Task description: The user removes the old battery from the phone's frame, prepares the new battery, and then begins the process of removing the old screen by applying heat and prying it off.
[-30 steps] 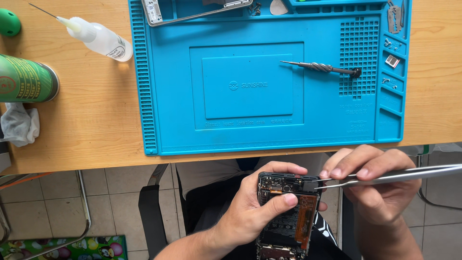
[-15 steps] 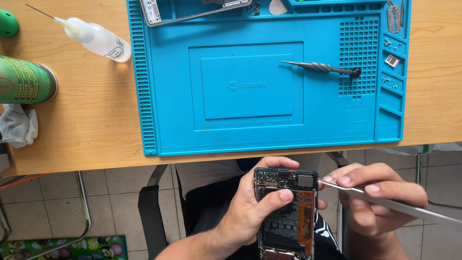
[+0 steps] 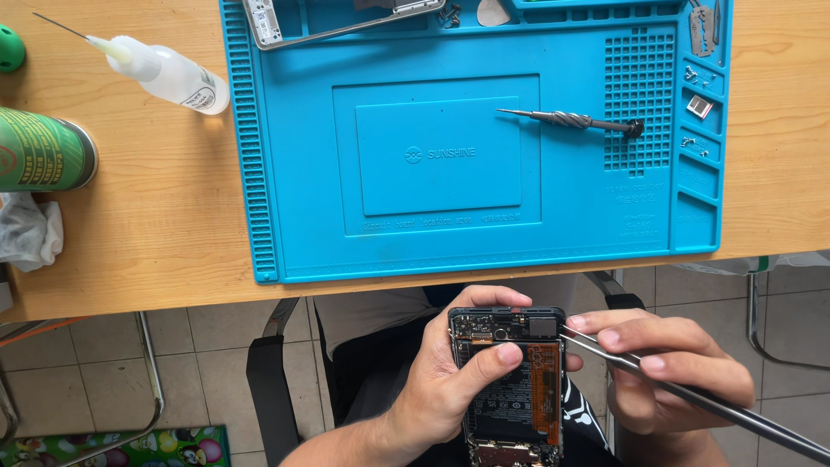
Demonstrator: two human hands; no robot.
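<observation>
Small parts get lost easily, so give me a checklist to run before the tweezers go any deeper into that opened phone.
1. Opened phone gripped firmly in the left hand, thumb across it: ok.
2. Tweezers held in the right hand, tip at the phone's upper right edge: ok.
3. Phone supported by a surface: not ok, it is held over the lap, off the blue mat.
4. Tweezer tip clear of the battery: cannot tell.
5. Screwdriver parked on the mat: ok.

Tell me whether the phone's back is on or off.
Off: the phone in the left hand shows bare battery and circuit board.
</observation>
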